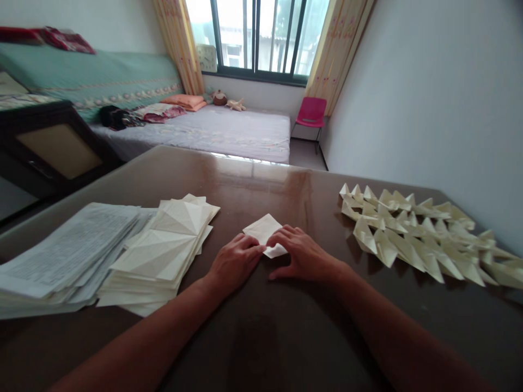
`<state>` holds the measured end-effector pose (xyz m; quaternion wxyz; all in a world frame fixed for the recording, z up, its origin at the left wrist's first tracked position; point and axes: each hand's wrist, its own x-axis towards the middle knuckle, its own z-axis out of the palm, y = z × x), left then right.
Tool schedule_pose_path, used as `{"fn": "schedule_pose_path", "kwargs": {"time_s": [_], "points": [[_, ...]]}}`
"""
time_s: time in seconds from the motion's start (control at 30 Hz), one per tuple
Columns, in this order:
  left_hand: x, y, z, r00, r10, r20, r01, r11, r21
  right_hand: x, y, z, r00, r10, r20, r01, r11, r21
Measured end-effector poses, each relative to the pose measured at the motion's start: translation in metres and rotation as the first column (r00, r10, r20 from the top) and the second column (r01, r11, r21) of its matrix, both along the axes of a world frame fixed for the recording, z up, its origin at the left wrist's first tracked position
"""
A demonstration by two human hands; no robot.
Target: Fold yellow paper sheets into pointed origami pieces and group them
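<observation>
A small folded sheet of cream paper (265, 227) lies on the brown table in front of me, one corner pointing away. My left hand (235, 260) has its fingers closed on the near left edge of this paper. Bent over the right side of it is my right hand (304, 253), fingertips gripping the near edge where a flap is lifted. The right thumb sits lower, apart from the fingers. To the left is a stack of creased paper sheets (163, 250). Several folded paper boats (404, 228) stand in rows on the right.
A pile of printed sheets (69, 245) lies at the table's left, beside the creased stack. Beyond the glossy table (196, 169) are a bed (229, 128), a pink chair (311, 112) and a window. A dark cabinet (57, 147) stands at the left, a white wall at the right.
</observation>
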<state>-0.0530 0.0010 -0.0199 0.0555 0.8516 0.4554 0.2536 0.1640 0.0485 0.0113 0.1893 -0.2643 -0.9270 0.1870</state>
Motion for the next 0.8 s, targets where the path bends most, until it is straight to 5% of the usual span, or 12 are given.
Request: {"fn": "schedule_pose_path", "kwargs": {"time_s": [0.33, 0.6, 0.8], "points": [[-0.007, -0.009, 0.008, 0.997, -0.028, -0.065, 0.025, 0.999, -0.042, 0.008, 0.002, -0.008, 0.996, 0.062, 0.058, -0.056, 0.993, -0.101], [-0.009, -0.007, 0.011, 0.99, -0.014, -0.141, 0.012, 1.0, -0.011, 0.0, -0.002, -0.012, 0.933, -0.292, 0.21, 0.323, 0.937, -0.131], [-0.008, -0.01, 0.012, 0.978, 0.016, -0.206, -0.022, 0.999, -0.026, -0.006, -0.008, -0.005, 0.813, -0.455, 0.363, 0.488, 0.873, -0.002]]}}
